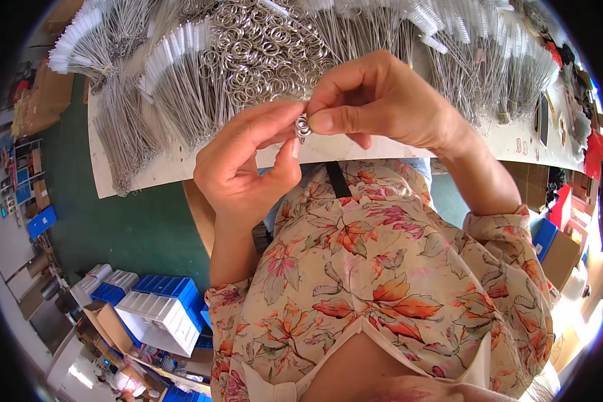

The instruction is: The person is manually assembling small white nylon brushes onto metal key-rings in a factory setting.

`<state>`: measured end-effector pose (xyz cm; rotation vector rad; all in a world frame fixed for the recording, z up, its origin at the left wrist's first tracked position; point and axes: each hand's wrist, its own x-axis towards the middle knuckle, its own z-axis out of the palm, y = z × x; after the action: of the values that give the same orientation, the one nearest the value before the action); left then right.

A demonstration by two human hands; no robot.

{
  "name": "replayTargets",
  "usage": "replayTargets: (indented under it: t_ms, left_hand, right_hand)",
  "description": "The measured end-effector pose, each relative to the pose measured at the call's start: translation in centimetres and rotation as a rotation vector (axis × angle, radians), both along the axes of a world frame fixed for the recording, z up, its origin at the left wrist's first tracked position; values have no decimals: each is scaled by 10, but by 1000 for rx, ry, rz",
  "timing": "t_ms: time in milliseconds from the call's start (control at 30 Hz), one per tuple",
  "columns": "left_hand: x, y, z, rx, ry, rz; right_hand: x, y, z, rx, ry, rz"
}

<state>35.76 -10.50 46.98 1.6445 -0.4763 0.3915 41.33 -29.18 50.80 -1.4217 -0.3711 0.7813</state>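
Note:
Just over the table's near edge, my two hands meet around a small cluster of shiny metal split rings (302, 126). My left hand (244, 157) is closed, its thumb and forefinger tips at the left side of the rings. From the other side my right hand (382, 100) pinches them between thumb and bent forefinger. Part of the rings is hidden by the fingertips. Beyond my hands lies a big heap of loose split rings (268, 50). Bundles of thin wire-handled brushes with white bristles (187, 87) flank that heap on the left, and more brushes (476, 74) on the right.
The pale table (395, 149) curves across in front of me. A dark flat object (542, 120) and a red bag (594, 154) are at its right end. White and blue plastic crates (157, 315) stand on the green floor (127, 231) at the lower left.

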Motion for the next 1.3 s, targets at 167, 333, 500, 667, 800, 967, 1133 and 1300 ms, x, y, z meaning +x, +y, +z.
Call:
replayTargets:
  t_ms: [167,333,500,667,800,967,1133,1300]
  left_hand:
    - [-9,-1,4,114,-115,49]
    - [-9,0,0,91,23,68]
    - [-9,-1,-4,-113,151,-5]
    - [-7,4,-5,-39,81,-18]
    - [-6,3,-3,-33,133,-26]
    - [-8,-1,-13,-46,84,44]
    - [-9,-5,-16,122,-251,103]
    - [-18,-8,-17,33,-16,69]
  right_hand:
    - [1,-4,4,-70,-1,93]
    - [-12,-1,-17,22,59,33]
    - [-21,1,-13,-36,-125,-93]
    - [-21,6,-10,56,-47,-145]
    - [-19,8,-16,23,-80,-135]
    - [-12,5,-19,1,-104,-65]
    - [1,-4,-18,-15,150,161]
    - [-12,-1,-30,-25,-282,-5]
